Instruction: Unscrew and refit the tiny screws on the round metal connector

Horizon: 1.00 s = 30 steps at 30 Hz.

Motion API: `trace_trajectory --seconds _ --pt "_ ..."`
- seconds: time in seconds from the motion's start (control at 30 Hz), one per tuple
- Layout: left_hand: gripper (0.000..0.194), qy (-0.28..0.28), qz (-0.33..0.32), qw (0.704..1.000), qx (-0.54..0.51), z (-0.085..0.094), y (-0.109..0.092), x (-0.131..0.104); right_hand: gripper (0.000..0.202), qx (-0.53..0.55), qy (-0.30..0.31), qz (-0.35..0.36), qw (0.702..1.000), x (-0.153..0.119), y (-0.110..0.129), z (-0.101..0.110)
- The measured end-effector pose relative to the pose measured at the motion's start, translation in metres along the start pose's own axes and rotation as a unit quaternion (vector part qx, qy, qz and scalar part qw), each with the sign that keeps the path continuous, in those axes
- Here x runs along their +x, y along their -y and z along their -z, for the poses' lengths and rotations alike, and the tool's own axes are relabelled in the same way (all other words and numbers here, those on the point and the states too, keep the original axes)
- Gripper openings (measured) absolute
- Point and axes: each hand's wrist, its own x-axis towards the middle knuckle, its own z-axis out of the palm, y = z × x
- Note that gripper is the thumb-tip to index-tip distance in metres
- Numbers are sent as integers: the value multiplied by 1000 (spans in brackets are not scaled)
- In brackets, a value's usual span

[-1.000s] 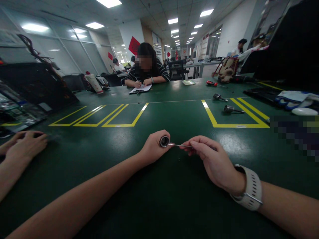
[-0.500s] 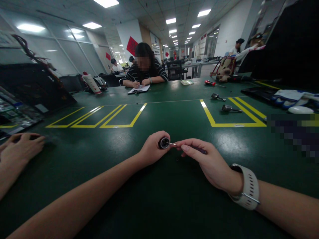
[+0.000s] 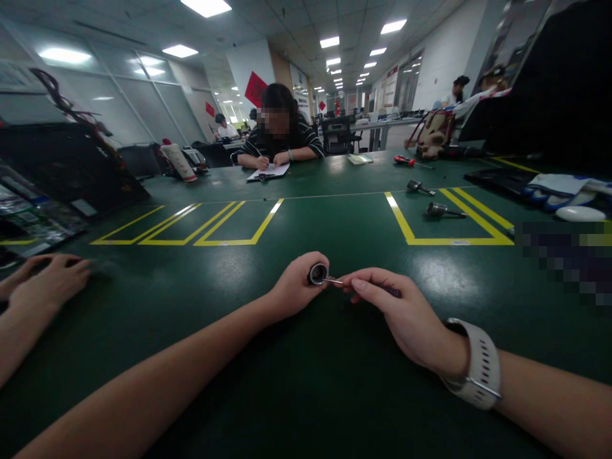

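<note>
My left hand [image 3: 292, 285] is closed round a short dark cylinder [image 3: 311, 280] with a bright metal rim. Its open end faces me, and the inside is dark and hard to make out. In my right hand [image 3: 399, 306], pinched between thumb and fingers, is a small screwdriver [image 3: 336, 282] with a thin metal shaft and a dark handle. Its tip reaches the lower right of the cylinder's opening; whether it touches the rim I cannot tell. A tiny dark ring [image 3: 341, 307] lies on the green table [image 3: 306, 395] just below the screwdriver.
Two metal bits with shanks [image 3: 435, 210] lie by a yellow-taped area, with a red screwdriver [image 3: 405, 160] behind. Opposite, a person [image 3: 280, 140] writes on a clipboard [image 3: 268, 172]. Another person's hand [image 3: 52, 280] rests at left on a dark object. Gloves [image 3: 557, 186] lie at right.
The screwdriver's tip has drawn back slightly from inside the opening toward its edge. The cylinder's open end has turned a little more toward me. The view has shifted slightly.
</note>
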Motion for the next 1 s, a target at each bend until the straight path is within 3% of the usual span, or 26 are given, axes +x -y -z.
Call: trace_trajectory --seconds 0.33,0.57,0.73,1.0 --pt "7 -11 -25 998 -62 2 3 1 16 127 18 -66 989 3 5 -2" --pt "6 -47 -18 999 -11 1 0 0 16 108 6 -38 993 1 1 -1" --pt "4 -27 -25 999 37 1 0 -2 16 123 13 -58 991 3 3 -1" --pt "9 -7 -50 998 -24 0 3 -1 13 214 15 -101 971 8 3 4"
